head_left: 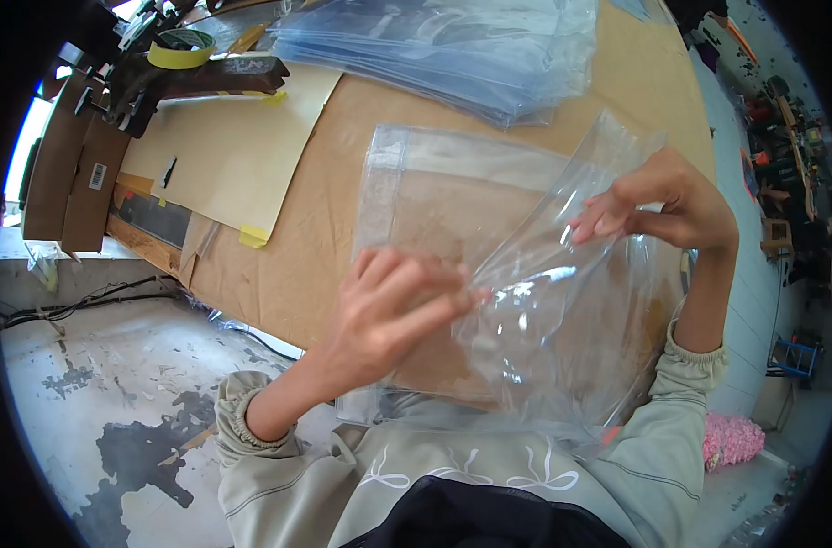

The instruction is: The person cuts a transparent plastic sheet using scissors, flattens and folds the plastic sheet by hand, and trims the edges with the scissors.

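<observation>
A clear plastic sheet [544, 301] is lifted and creased between my two hands, above the brown-covered table. My left hand [393, 306] is closed in a pinch on its left edge, near the middle of the view. On the right, my right hand [649, 201] pinches the same sheet between thumb and fingers, its wrist bent. Beneath the raised sheet, another clear plastic piece [389, 183] lies flat on the table, with a seam-like band along its left side. The plastic's lower part reaches the table's near edge, against my clothing.
A stack of clear plastic sheets [452, 55] lies at the back. At the back left are a yellow tape roll [181, 57] on a dark clamp-like tool [224, 78], a cream board [242, 137] and a cardboard box [89, 173]. The table's edge [261, 333] curves at the near left.
</observation>
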Available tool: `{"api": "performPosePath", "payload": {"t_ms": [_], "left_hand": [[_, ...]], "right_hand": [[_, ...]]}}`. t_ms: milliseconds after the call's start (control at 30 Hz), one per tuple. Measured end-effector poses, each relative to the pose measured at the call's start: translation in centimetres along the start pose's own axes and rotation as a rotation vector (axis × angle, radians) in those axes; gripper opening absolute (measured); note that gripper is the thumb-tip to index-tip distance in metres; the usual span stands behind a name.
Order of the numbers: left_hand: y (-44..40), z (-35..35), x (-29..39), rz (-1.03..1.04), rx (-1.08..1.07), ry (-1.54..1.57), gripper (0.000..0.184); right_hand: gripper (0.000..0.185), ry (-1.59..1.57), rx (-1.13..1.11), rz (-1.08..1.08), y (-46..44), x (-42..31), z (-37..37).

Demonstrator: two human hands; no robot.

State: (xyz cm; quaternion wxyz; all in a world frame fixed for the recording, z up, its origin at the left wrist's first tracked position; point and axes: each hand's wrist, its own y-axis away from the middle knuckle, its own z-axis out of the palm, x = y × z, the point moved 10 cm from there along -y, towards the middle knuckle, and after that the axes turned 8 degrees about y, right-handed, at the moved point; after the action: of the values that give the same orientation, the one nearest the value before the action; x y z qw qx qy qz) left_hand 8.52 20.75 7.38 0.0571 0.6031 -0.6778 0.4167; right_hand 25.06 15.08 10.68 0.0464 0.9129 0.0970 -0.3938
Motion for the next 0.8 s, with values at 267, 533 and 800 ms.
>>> {"api": "performPosePath", "payload": {"t_ms": [267, 533, 800], "left_hand": [[2.6, 2.5, -3.0, -0.710, 0.042, 1.113, 0.073], [1.8, -1.5, -4.2, -0.761, -0.077, 0.853, 0.071], [-3.3, -6.6, -3.4, -0.361, -0.336, -0.723, 0.075]], "right_hand": [[0.014, 0.357, 0.455, 0.460, 1.1, 0.7, -6.4], [0.021, 0.222, 0.374, 0.795, 4.6, -0.7, -6.7], [0.026, 0.171, 0.865, 0.658, 16.8, -1.2, -3.1]]}}
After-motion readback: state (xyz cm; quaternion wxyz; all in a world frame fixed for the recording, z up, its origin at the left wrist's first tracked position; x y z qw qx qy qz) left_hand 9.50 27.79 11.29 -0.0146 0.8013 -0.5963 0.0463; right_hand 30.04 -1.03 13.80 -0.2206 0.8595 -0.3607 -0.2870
